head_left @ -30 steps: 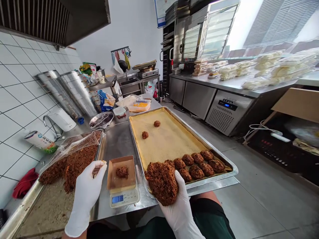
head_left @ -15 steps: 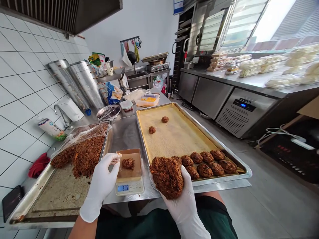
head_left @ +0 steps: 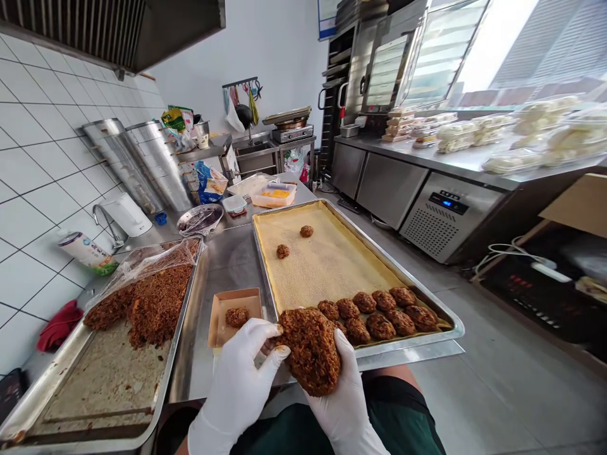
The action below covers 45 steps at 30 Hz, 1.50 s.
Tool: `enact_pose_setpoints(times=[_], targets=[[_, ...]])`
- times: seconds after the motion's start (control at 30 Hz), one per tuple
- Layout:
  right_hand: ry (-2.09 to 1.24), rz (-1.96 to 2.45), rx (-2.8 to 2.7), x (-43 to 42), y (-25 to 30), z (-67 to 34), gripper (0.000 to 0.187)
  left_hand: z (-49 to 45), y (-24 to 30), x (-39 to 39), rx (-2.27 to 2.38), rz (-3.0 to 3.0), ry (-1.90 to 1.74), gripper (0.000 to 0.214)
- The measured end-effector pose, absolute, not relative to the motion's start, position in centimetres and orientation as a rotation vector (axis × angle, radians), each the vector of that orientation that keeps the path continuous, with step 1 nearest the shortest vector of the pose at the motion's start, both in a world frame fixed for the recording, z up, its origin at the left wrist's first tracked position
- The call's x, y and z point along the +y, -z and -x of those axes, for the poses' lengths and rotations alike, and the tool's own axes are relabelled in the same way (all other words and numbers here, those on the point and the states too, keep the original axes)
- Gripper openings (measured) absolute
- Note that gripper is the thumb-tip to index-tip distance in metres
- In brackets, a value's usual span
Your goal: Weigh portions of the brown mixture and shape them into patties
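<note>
While the gloved left hand (head_left: pixel 236 379) presses its closed fingers into a big clump of shredded brown mix (head_left: pixel 310 351), just right of a card tray (head_left: pixel 237 294) holding one patty (head_left: pixel 236 317), the gloved right hand (head_left: pixel 344 411) cups the clump from below, over a lined baking sheet (head_left: pixel 327 265) with eleven visible patties (head_left: pixel 380 326).

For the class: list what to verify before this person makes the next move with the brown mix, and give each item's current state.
Hands gloved: ok, white gloves on left hand and right hand.
Clump supported: ok, large clump of shredded brown mix rests on the right hand.
Small patty in cardboard tray: ok, lying inside.
Scale display: cannot tell, left hand hides it.
Room on perforated yellow mat: ok, open beyond the patty rows.
</note>
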State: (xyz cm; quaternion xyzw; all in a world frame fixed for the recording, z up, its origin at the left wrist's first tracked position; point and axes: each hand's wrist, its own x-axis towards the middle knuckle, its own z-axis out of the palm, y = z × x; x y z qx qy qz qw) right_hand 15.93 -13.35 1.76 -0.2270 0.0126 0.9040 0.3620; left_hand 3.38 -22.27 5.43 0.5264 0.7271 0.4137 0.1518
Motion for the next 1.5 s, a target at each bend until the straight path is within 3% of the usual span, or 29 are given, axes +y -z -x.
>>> enact_pose_setpoints(times=[0.37,0.6,0.7,0.97,1.17,1.5], targets=[[-2.291,0.608,0.028,-13.8,-0.6,-16.0,0.031,-4.6,-6.0,-21.7,2.139,-1.277,-1.215,0.017],[-2.259,0.627,0.138,-13.7,-1.9,-15.8,0.032,-2.6,-5.4,-22.5,2.409,-1.294,-1.385,0.015],[-2.238,0.593,0.128,-13.0,-2.1,-16.4,0.038,0.8,-5.0,-23.4,2.38,-1.167,-1.455,0.026],[-2.22,0.588,0.128,-12.0,-2.0,-17.0,0.042,7.4,-1.1,-21.9,2.514,-1.424,-0.889,0.014],[-2.245,0.605,0.111,-12.4,-2.5,-17.0,0.04,6.7,1.1,-20.3,2.548,-1.531,-0.802,0.021],[-2.208,0.603,0.119,-11.7,-2.4,-17.2,0.045,8.7,-3.3,-25.0,2.693,-1.49,-0.96,0.029]])
